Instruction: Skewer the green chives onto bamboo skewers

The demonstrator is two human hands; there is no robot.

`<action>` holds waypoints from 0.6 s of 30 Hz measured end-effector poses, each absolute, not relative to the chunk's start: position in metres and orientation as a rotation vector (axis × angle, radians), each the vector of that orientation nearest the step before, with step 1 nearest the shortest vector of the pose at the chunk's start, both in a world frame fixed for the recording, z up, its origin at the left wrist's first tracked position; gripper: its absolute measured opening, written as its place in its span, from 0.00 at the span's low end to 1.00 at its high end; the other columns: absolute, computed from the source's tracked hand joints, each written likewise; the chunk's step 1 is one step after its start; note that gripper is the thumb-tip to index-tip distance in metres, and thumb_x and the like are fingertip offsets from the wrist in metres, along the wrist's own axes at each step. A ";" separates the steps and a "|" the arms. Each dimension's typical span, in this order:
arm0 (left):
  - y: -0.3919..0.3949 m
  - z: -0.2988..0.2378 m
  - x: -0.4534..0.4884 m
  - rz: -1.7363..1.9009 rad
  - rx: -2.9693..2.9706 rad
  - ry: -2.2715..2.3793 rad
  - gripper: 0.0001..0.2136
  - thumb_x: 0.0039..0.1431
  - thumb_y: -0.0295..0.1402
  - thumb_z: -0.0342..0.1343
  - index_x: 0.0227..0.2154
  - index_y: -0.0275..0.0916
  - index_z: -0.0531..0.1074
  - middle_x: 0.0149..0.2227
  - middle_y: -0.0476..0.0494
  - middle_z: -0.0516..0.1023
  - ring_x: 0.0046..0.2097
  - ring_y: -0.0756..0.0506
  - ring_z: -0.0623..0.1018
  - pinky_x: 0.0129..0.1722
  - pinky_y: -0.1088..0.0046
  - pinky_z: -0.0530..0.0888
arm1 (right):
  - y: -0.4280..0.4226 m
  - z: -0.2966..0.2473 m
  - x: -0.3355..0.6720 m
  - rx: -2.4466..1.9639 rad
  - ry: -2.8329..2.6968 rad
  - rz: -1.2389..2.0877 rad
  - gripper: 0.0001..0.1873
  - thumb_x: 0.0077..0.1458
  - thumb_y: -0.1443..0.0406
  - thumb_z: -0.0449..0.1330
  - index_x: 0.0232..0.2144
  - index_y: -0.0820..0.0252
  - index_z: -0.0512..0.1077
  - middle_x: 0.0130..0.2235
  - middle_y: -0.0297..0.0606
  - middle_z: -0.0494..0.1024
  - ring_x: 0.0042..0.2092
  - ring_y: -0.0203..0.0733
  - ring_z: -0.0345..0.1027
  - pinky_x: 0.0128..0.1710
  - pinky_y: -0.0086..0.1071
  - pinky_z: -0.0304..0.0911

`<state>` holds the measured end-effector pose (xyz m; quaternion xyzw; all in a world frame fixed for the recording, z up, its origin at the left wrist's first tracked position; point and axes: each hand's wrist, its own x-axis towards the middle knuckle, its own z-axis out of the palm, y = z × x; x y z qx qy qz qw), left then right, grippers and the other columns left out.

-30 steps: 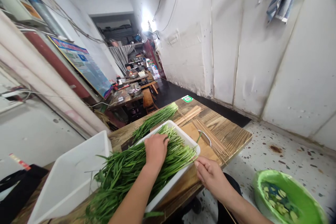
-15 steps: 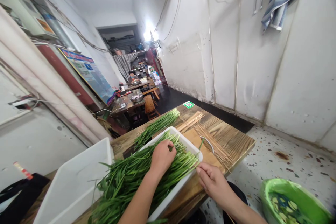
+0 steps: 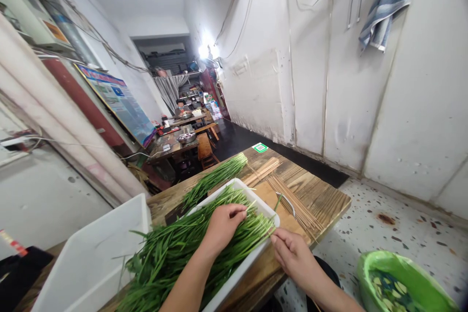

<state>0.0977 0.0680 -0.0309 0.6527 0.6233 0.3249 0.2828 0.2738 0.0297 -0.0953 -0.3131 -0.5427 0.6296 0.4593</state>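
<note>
A white plastic tray (image 3: pixel 239 280) is heaped with long garlic chives (image 3: pixel 175 253), their pale cut ends toward the right. My left hand (image 3: pixel 224 226) lies over the heap, thumb and forefinger pinched at the pale end of a chive stalk. At the tray's right corner, my right hand (image 3: pixel 292 256) is closed on a thin bamboo skewer. The skewer's tip shows at the chive ends and its tail below the wrist; the palm hides the middle. More bamboo skewers (image 3: pixel 294 202) lie on the table just beyond this hand.
A wooden cutting board (image 3: pixel 268 197) lies partly under the tray. Another chive bundle (image 3: pixel 215 178) rests behind it. An empty white tub (image 3: pixel 91 248) stands at left, and a green basin (image 3: pixel 402 278) sits at lower right. A person (image 3: pixel 181 107) sits far back.
My left hand's fingers have stretched toward the pale chive ends and pinch there. My right hand holds nearly the same place. The view has shifted slightly.
</note>
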 end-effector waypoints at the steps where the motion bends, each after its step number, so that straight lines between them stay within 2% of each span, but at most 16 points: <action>1: 0.067 -0.031 0.099 0.881 1.725 1.662 0.12 0.47 0.33 0.52 0.33 0.35 0.76 0.33 0.44 0.79 0.36 0.46 0.76 0.39 0.73 0.69 | 0.030 -0.096 0.274 -0.769 -1.331 1.550 0.16 0.56 0.56 0.50 0.22 0.58 0.56 0.15 0.21 0.48 0.16 0.26 0.40 0.15 0.25 0.36; 7: 0.064 -0.032 0.102 0.929 1.696 1.664 0.10 0.47 0.33 0.53 0.31 0.35 0.75 0.32 0.44 0.79 0.34 0.46 0.76 0.37 0.73 0.70 | 0.030 -0.096 0.273 -0.735 -1.280 1.585 0.16 0.57 0.58 0.50 0.21 0.58 0.54 0.15 0.21 0.48 0.17 0.26 0.39 0.15 0.24 0.35; 18: 0.064 -0.035 0.101 0.967 1.656 1.662 0.11 0.46 0.33 0.55 0.32 0.36 0.76 0.35 0.45 0.80 0.38 0.45 0.77 0.41 0.71 0.71 | 0.028 -0.087 0.275 -0.809 -1.312 1.580 0.19 0.55 0.53 0.51 0.21 0.58 0.53 0.14 0.20 0.48 0.15 0.26 0.39 0.14 0.24 0.35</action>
